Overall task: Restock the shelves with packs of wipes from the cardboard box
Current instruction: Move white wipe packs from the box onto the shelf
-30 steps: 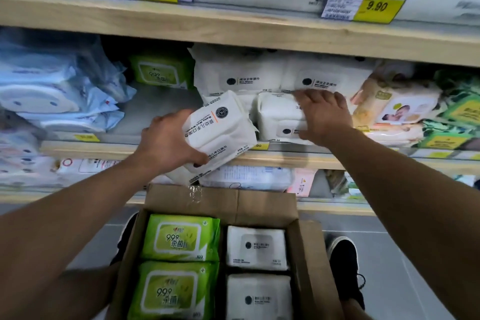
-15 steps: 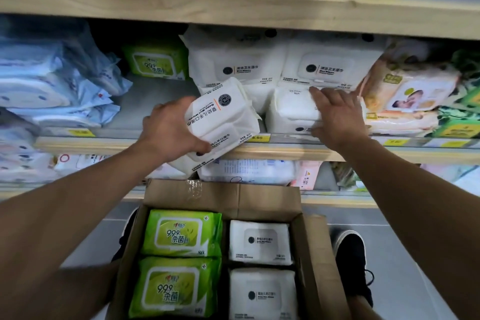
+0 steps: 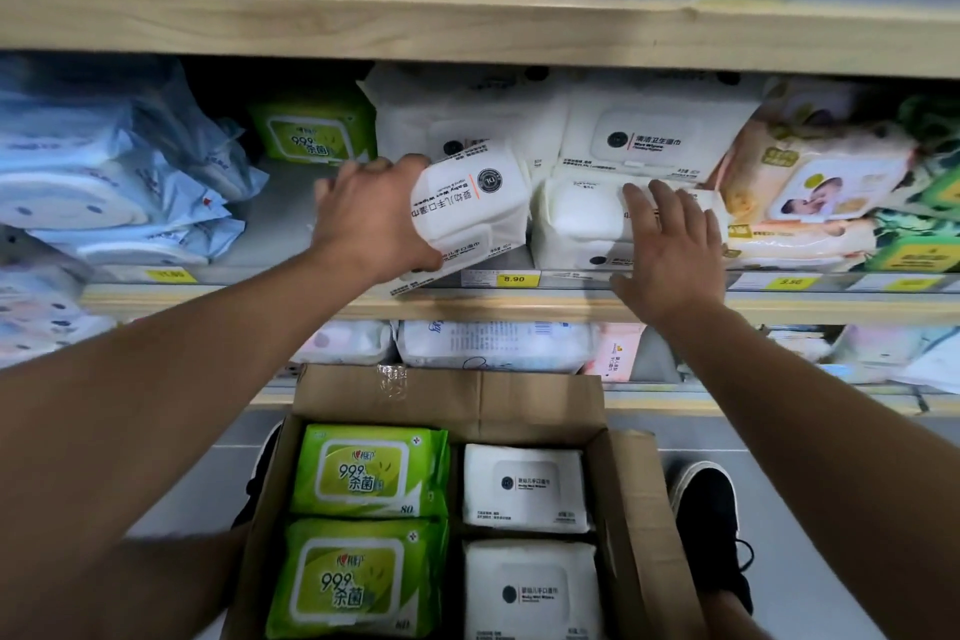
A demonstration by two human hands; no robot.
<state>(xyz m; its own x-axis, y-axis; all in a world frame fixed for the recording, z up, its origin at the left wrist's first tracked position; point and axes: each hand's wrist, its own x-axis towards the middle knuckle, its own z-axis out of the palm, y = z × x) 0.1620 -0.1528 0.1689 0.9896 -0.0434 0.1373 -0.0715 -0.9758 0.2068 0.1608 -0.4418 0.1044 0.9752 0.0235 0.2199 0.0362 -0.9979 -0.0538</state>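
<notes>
Left hand [image 3: 371,218] grips white baby-wipes pack [image 3: 470,208], tilted; right hand [image 3: 670,244], fingers spread, steadies shelved white pack [image 3: 582,224] at 3 o'clock. We level it and slide in alongside.

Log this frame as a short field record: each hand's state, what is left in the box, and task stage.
left hand: left hand grips a white wipes pack, tilted, at the middle shelf front edge
right hand: right hand, fingers straight, rests on a shelved white pack
box: cardboard box on the floor holds two green packs on the left, two white packs on the right
stage: held pack not yet set down in the gap left of the shelved white pack
</notes>
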